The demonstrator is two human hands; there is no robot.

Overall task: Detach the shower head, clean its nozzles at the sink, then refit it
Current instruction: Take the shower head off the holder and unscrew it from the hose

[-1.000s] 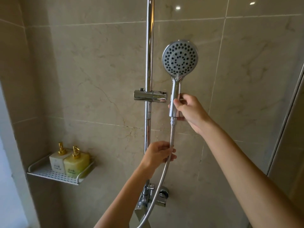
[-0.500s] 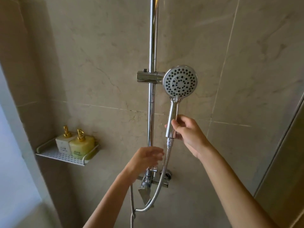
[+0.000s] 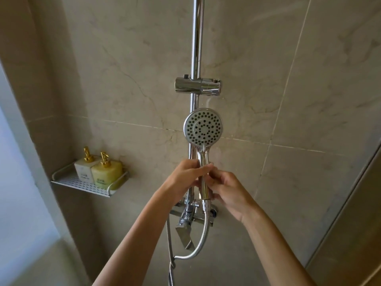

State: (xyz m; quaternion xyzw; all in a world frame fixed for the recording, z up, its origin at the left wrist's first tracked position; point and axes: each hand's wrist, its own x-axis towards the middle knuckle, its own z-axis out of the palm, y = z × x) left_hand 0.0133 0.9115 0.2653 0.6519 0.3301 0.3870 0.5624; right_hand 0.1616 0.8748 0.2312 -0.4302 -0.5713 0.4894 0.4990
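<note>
Round chrome shower head with a grey nozzle face [image 3: 203, 127] is out of the chrome slider bracket [image 3: 198, 88], held upright in front of the vertical chrome rail [image 3: 195, 38], nozzles facing the camera. Left hand [image 3: 185, 176] curls around the upper handle; right hand [image 3: 224, 188] pinches the lower handle just above the flexible metal hose [image 3: 203, 238]. Chrome mixer tap [image 3: 188, 219] sits below. White perforated wall shelf [image 3: 82, 185] at left carries a white pump bottle [image 3: 83, 168] and a yellow pump bottle [image 3: 107, 172], touching.
</note>
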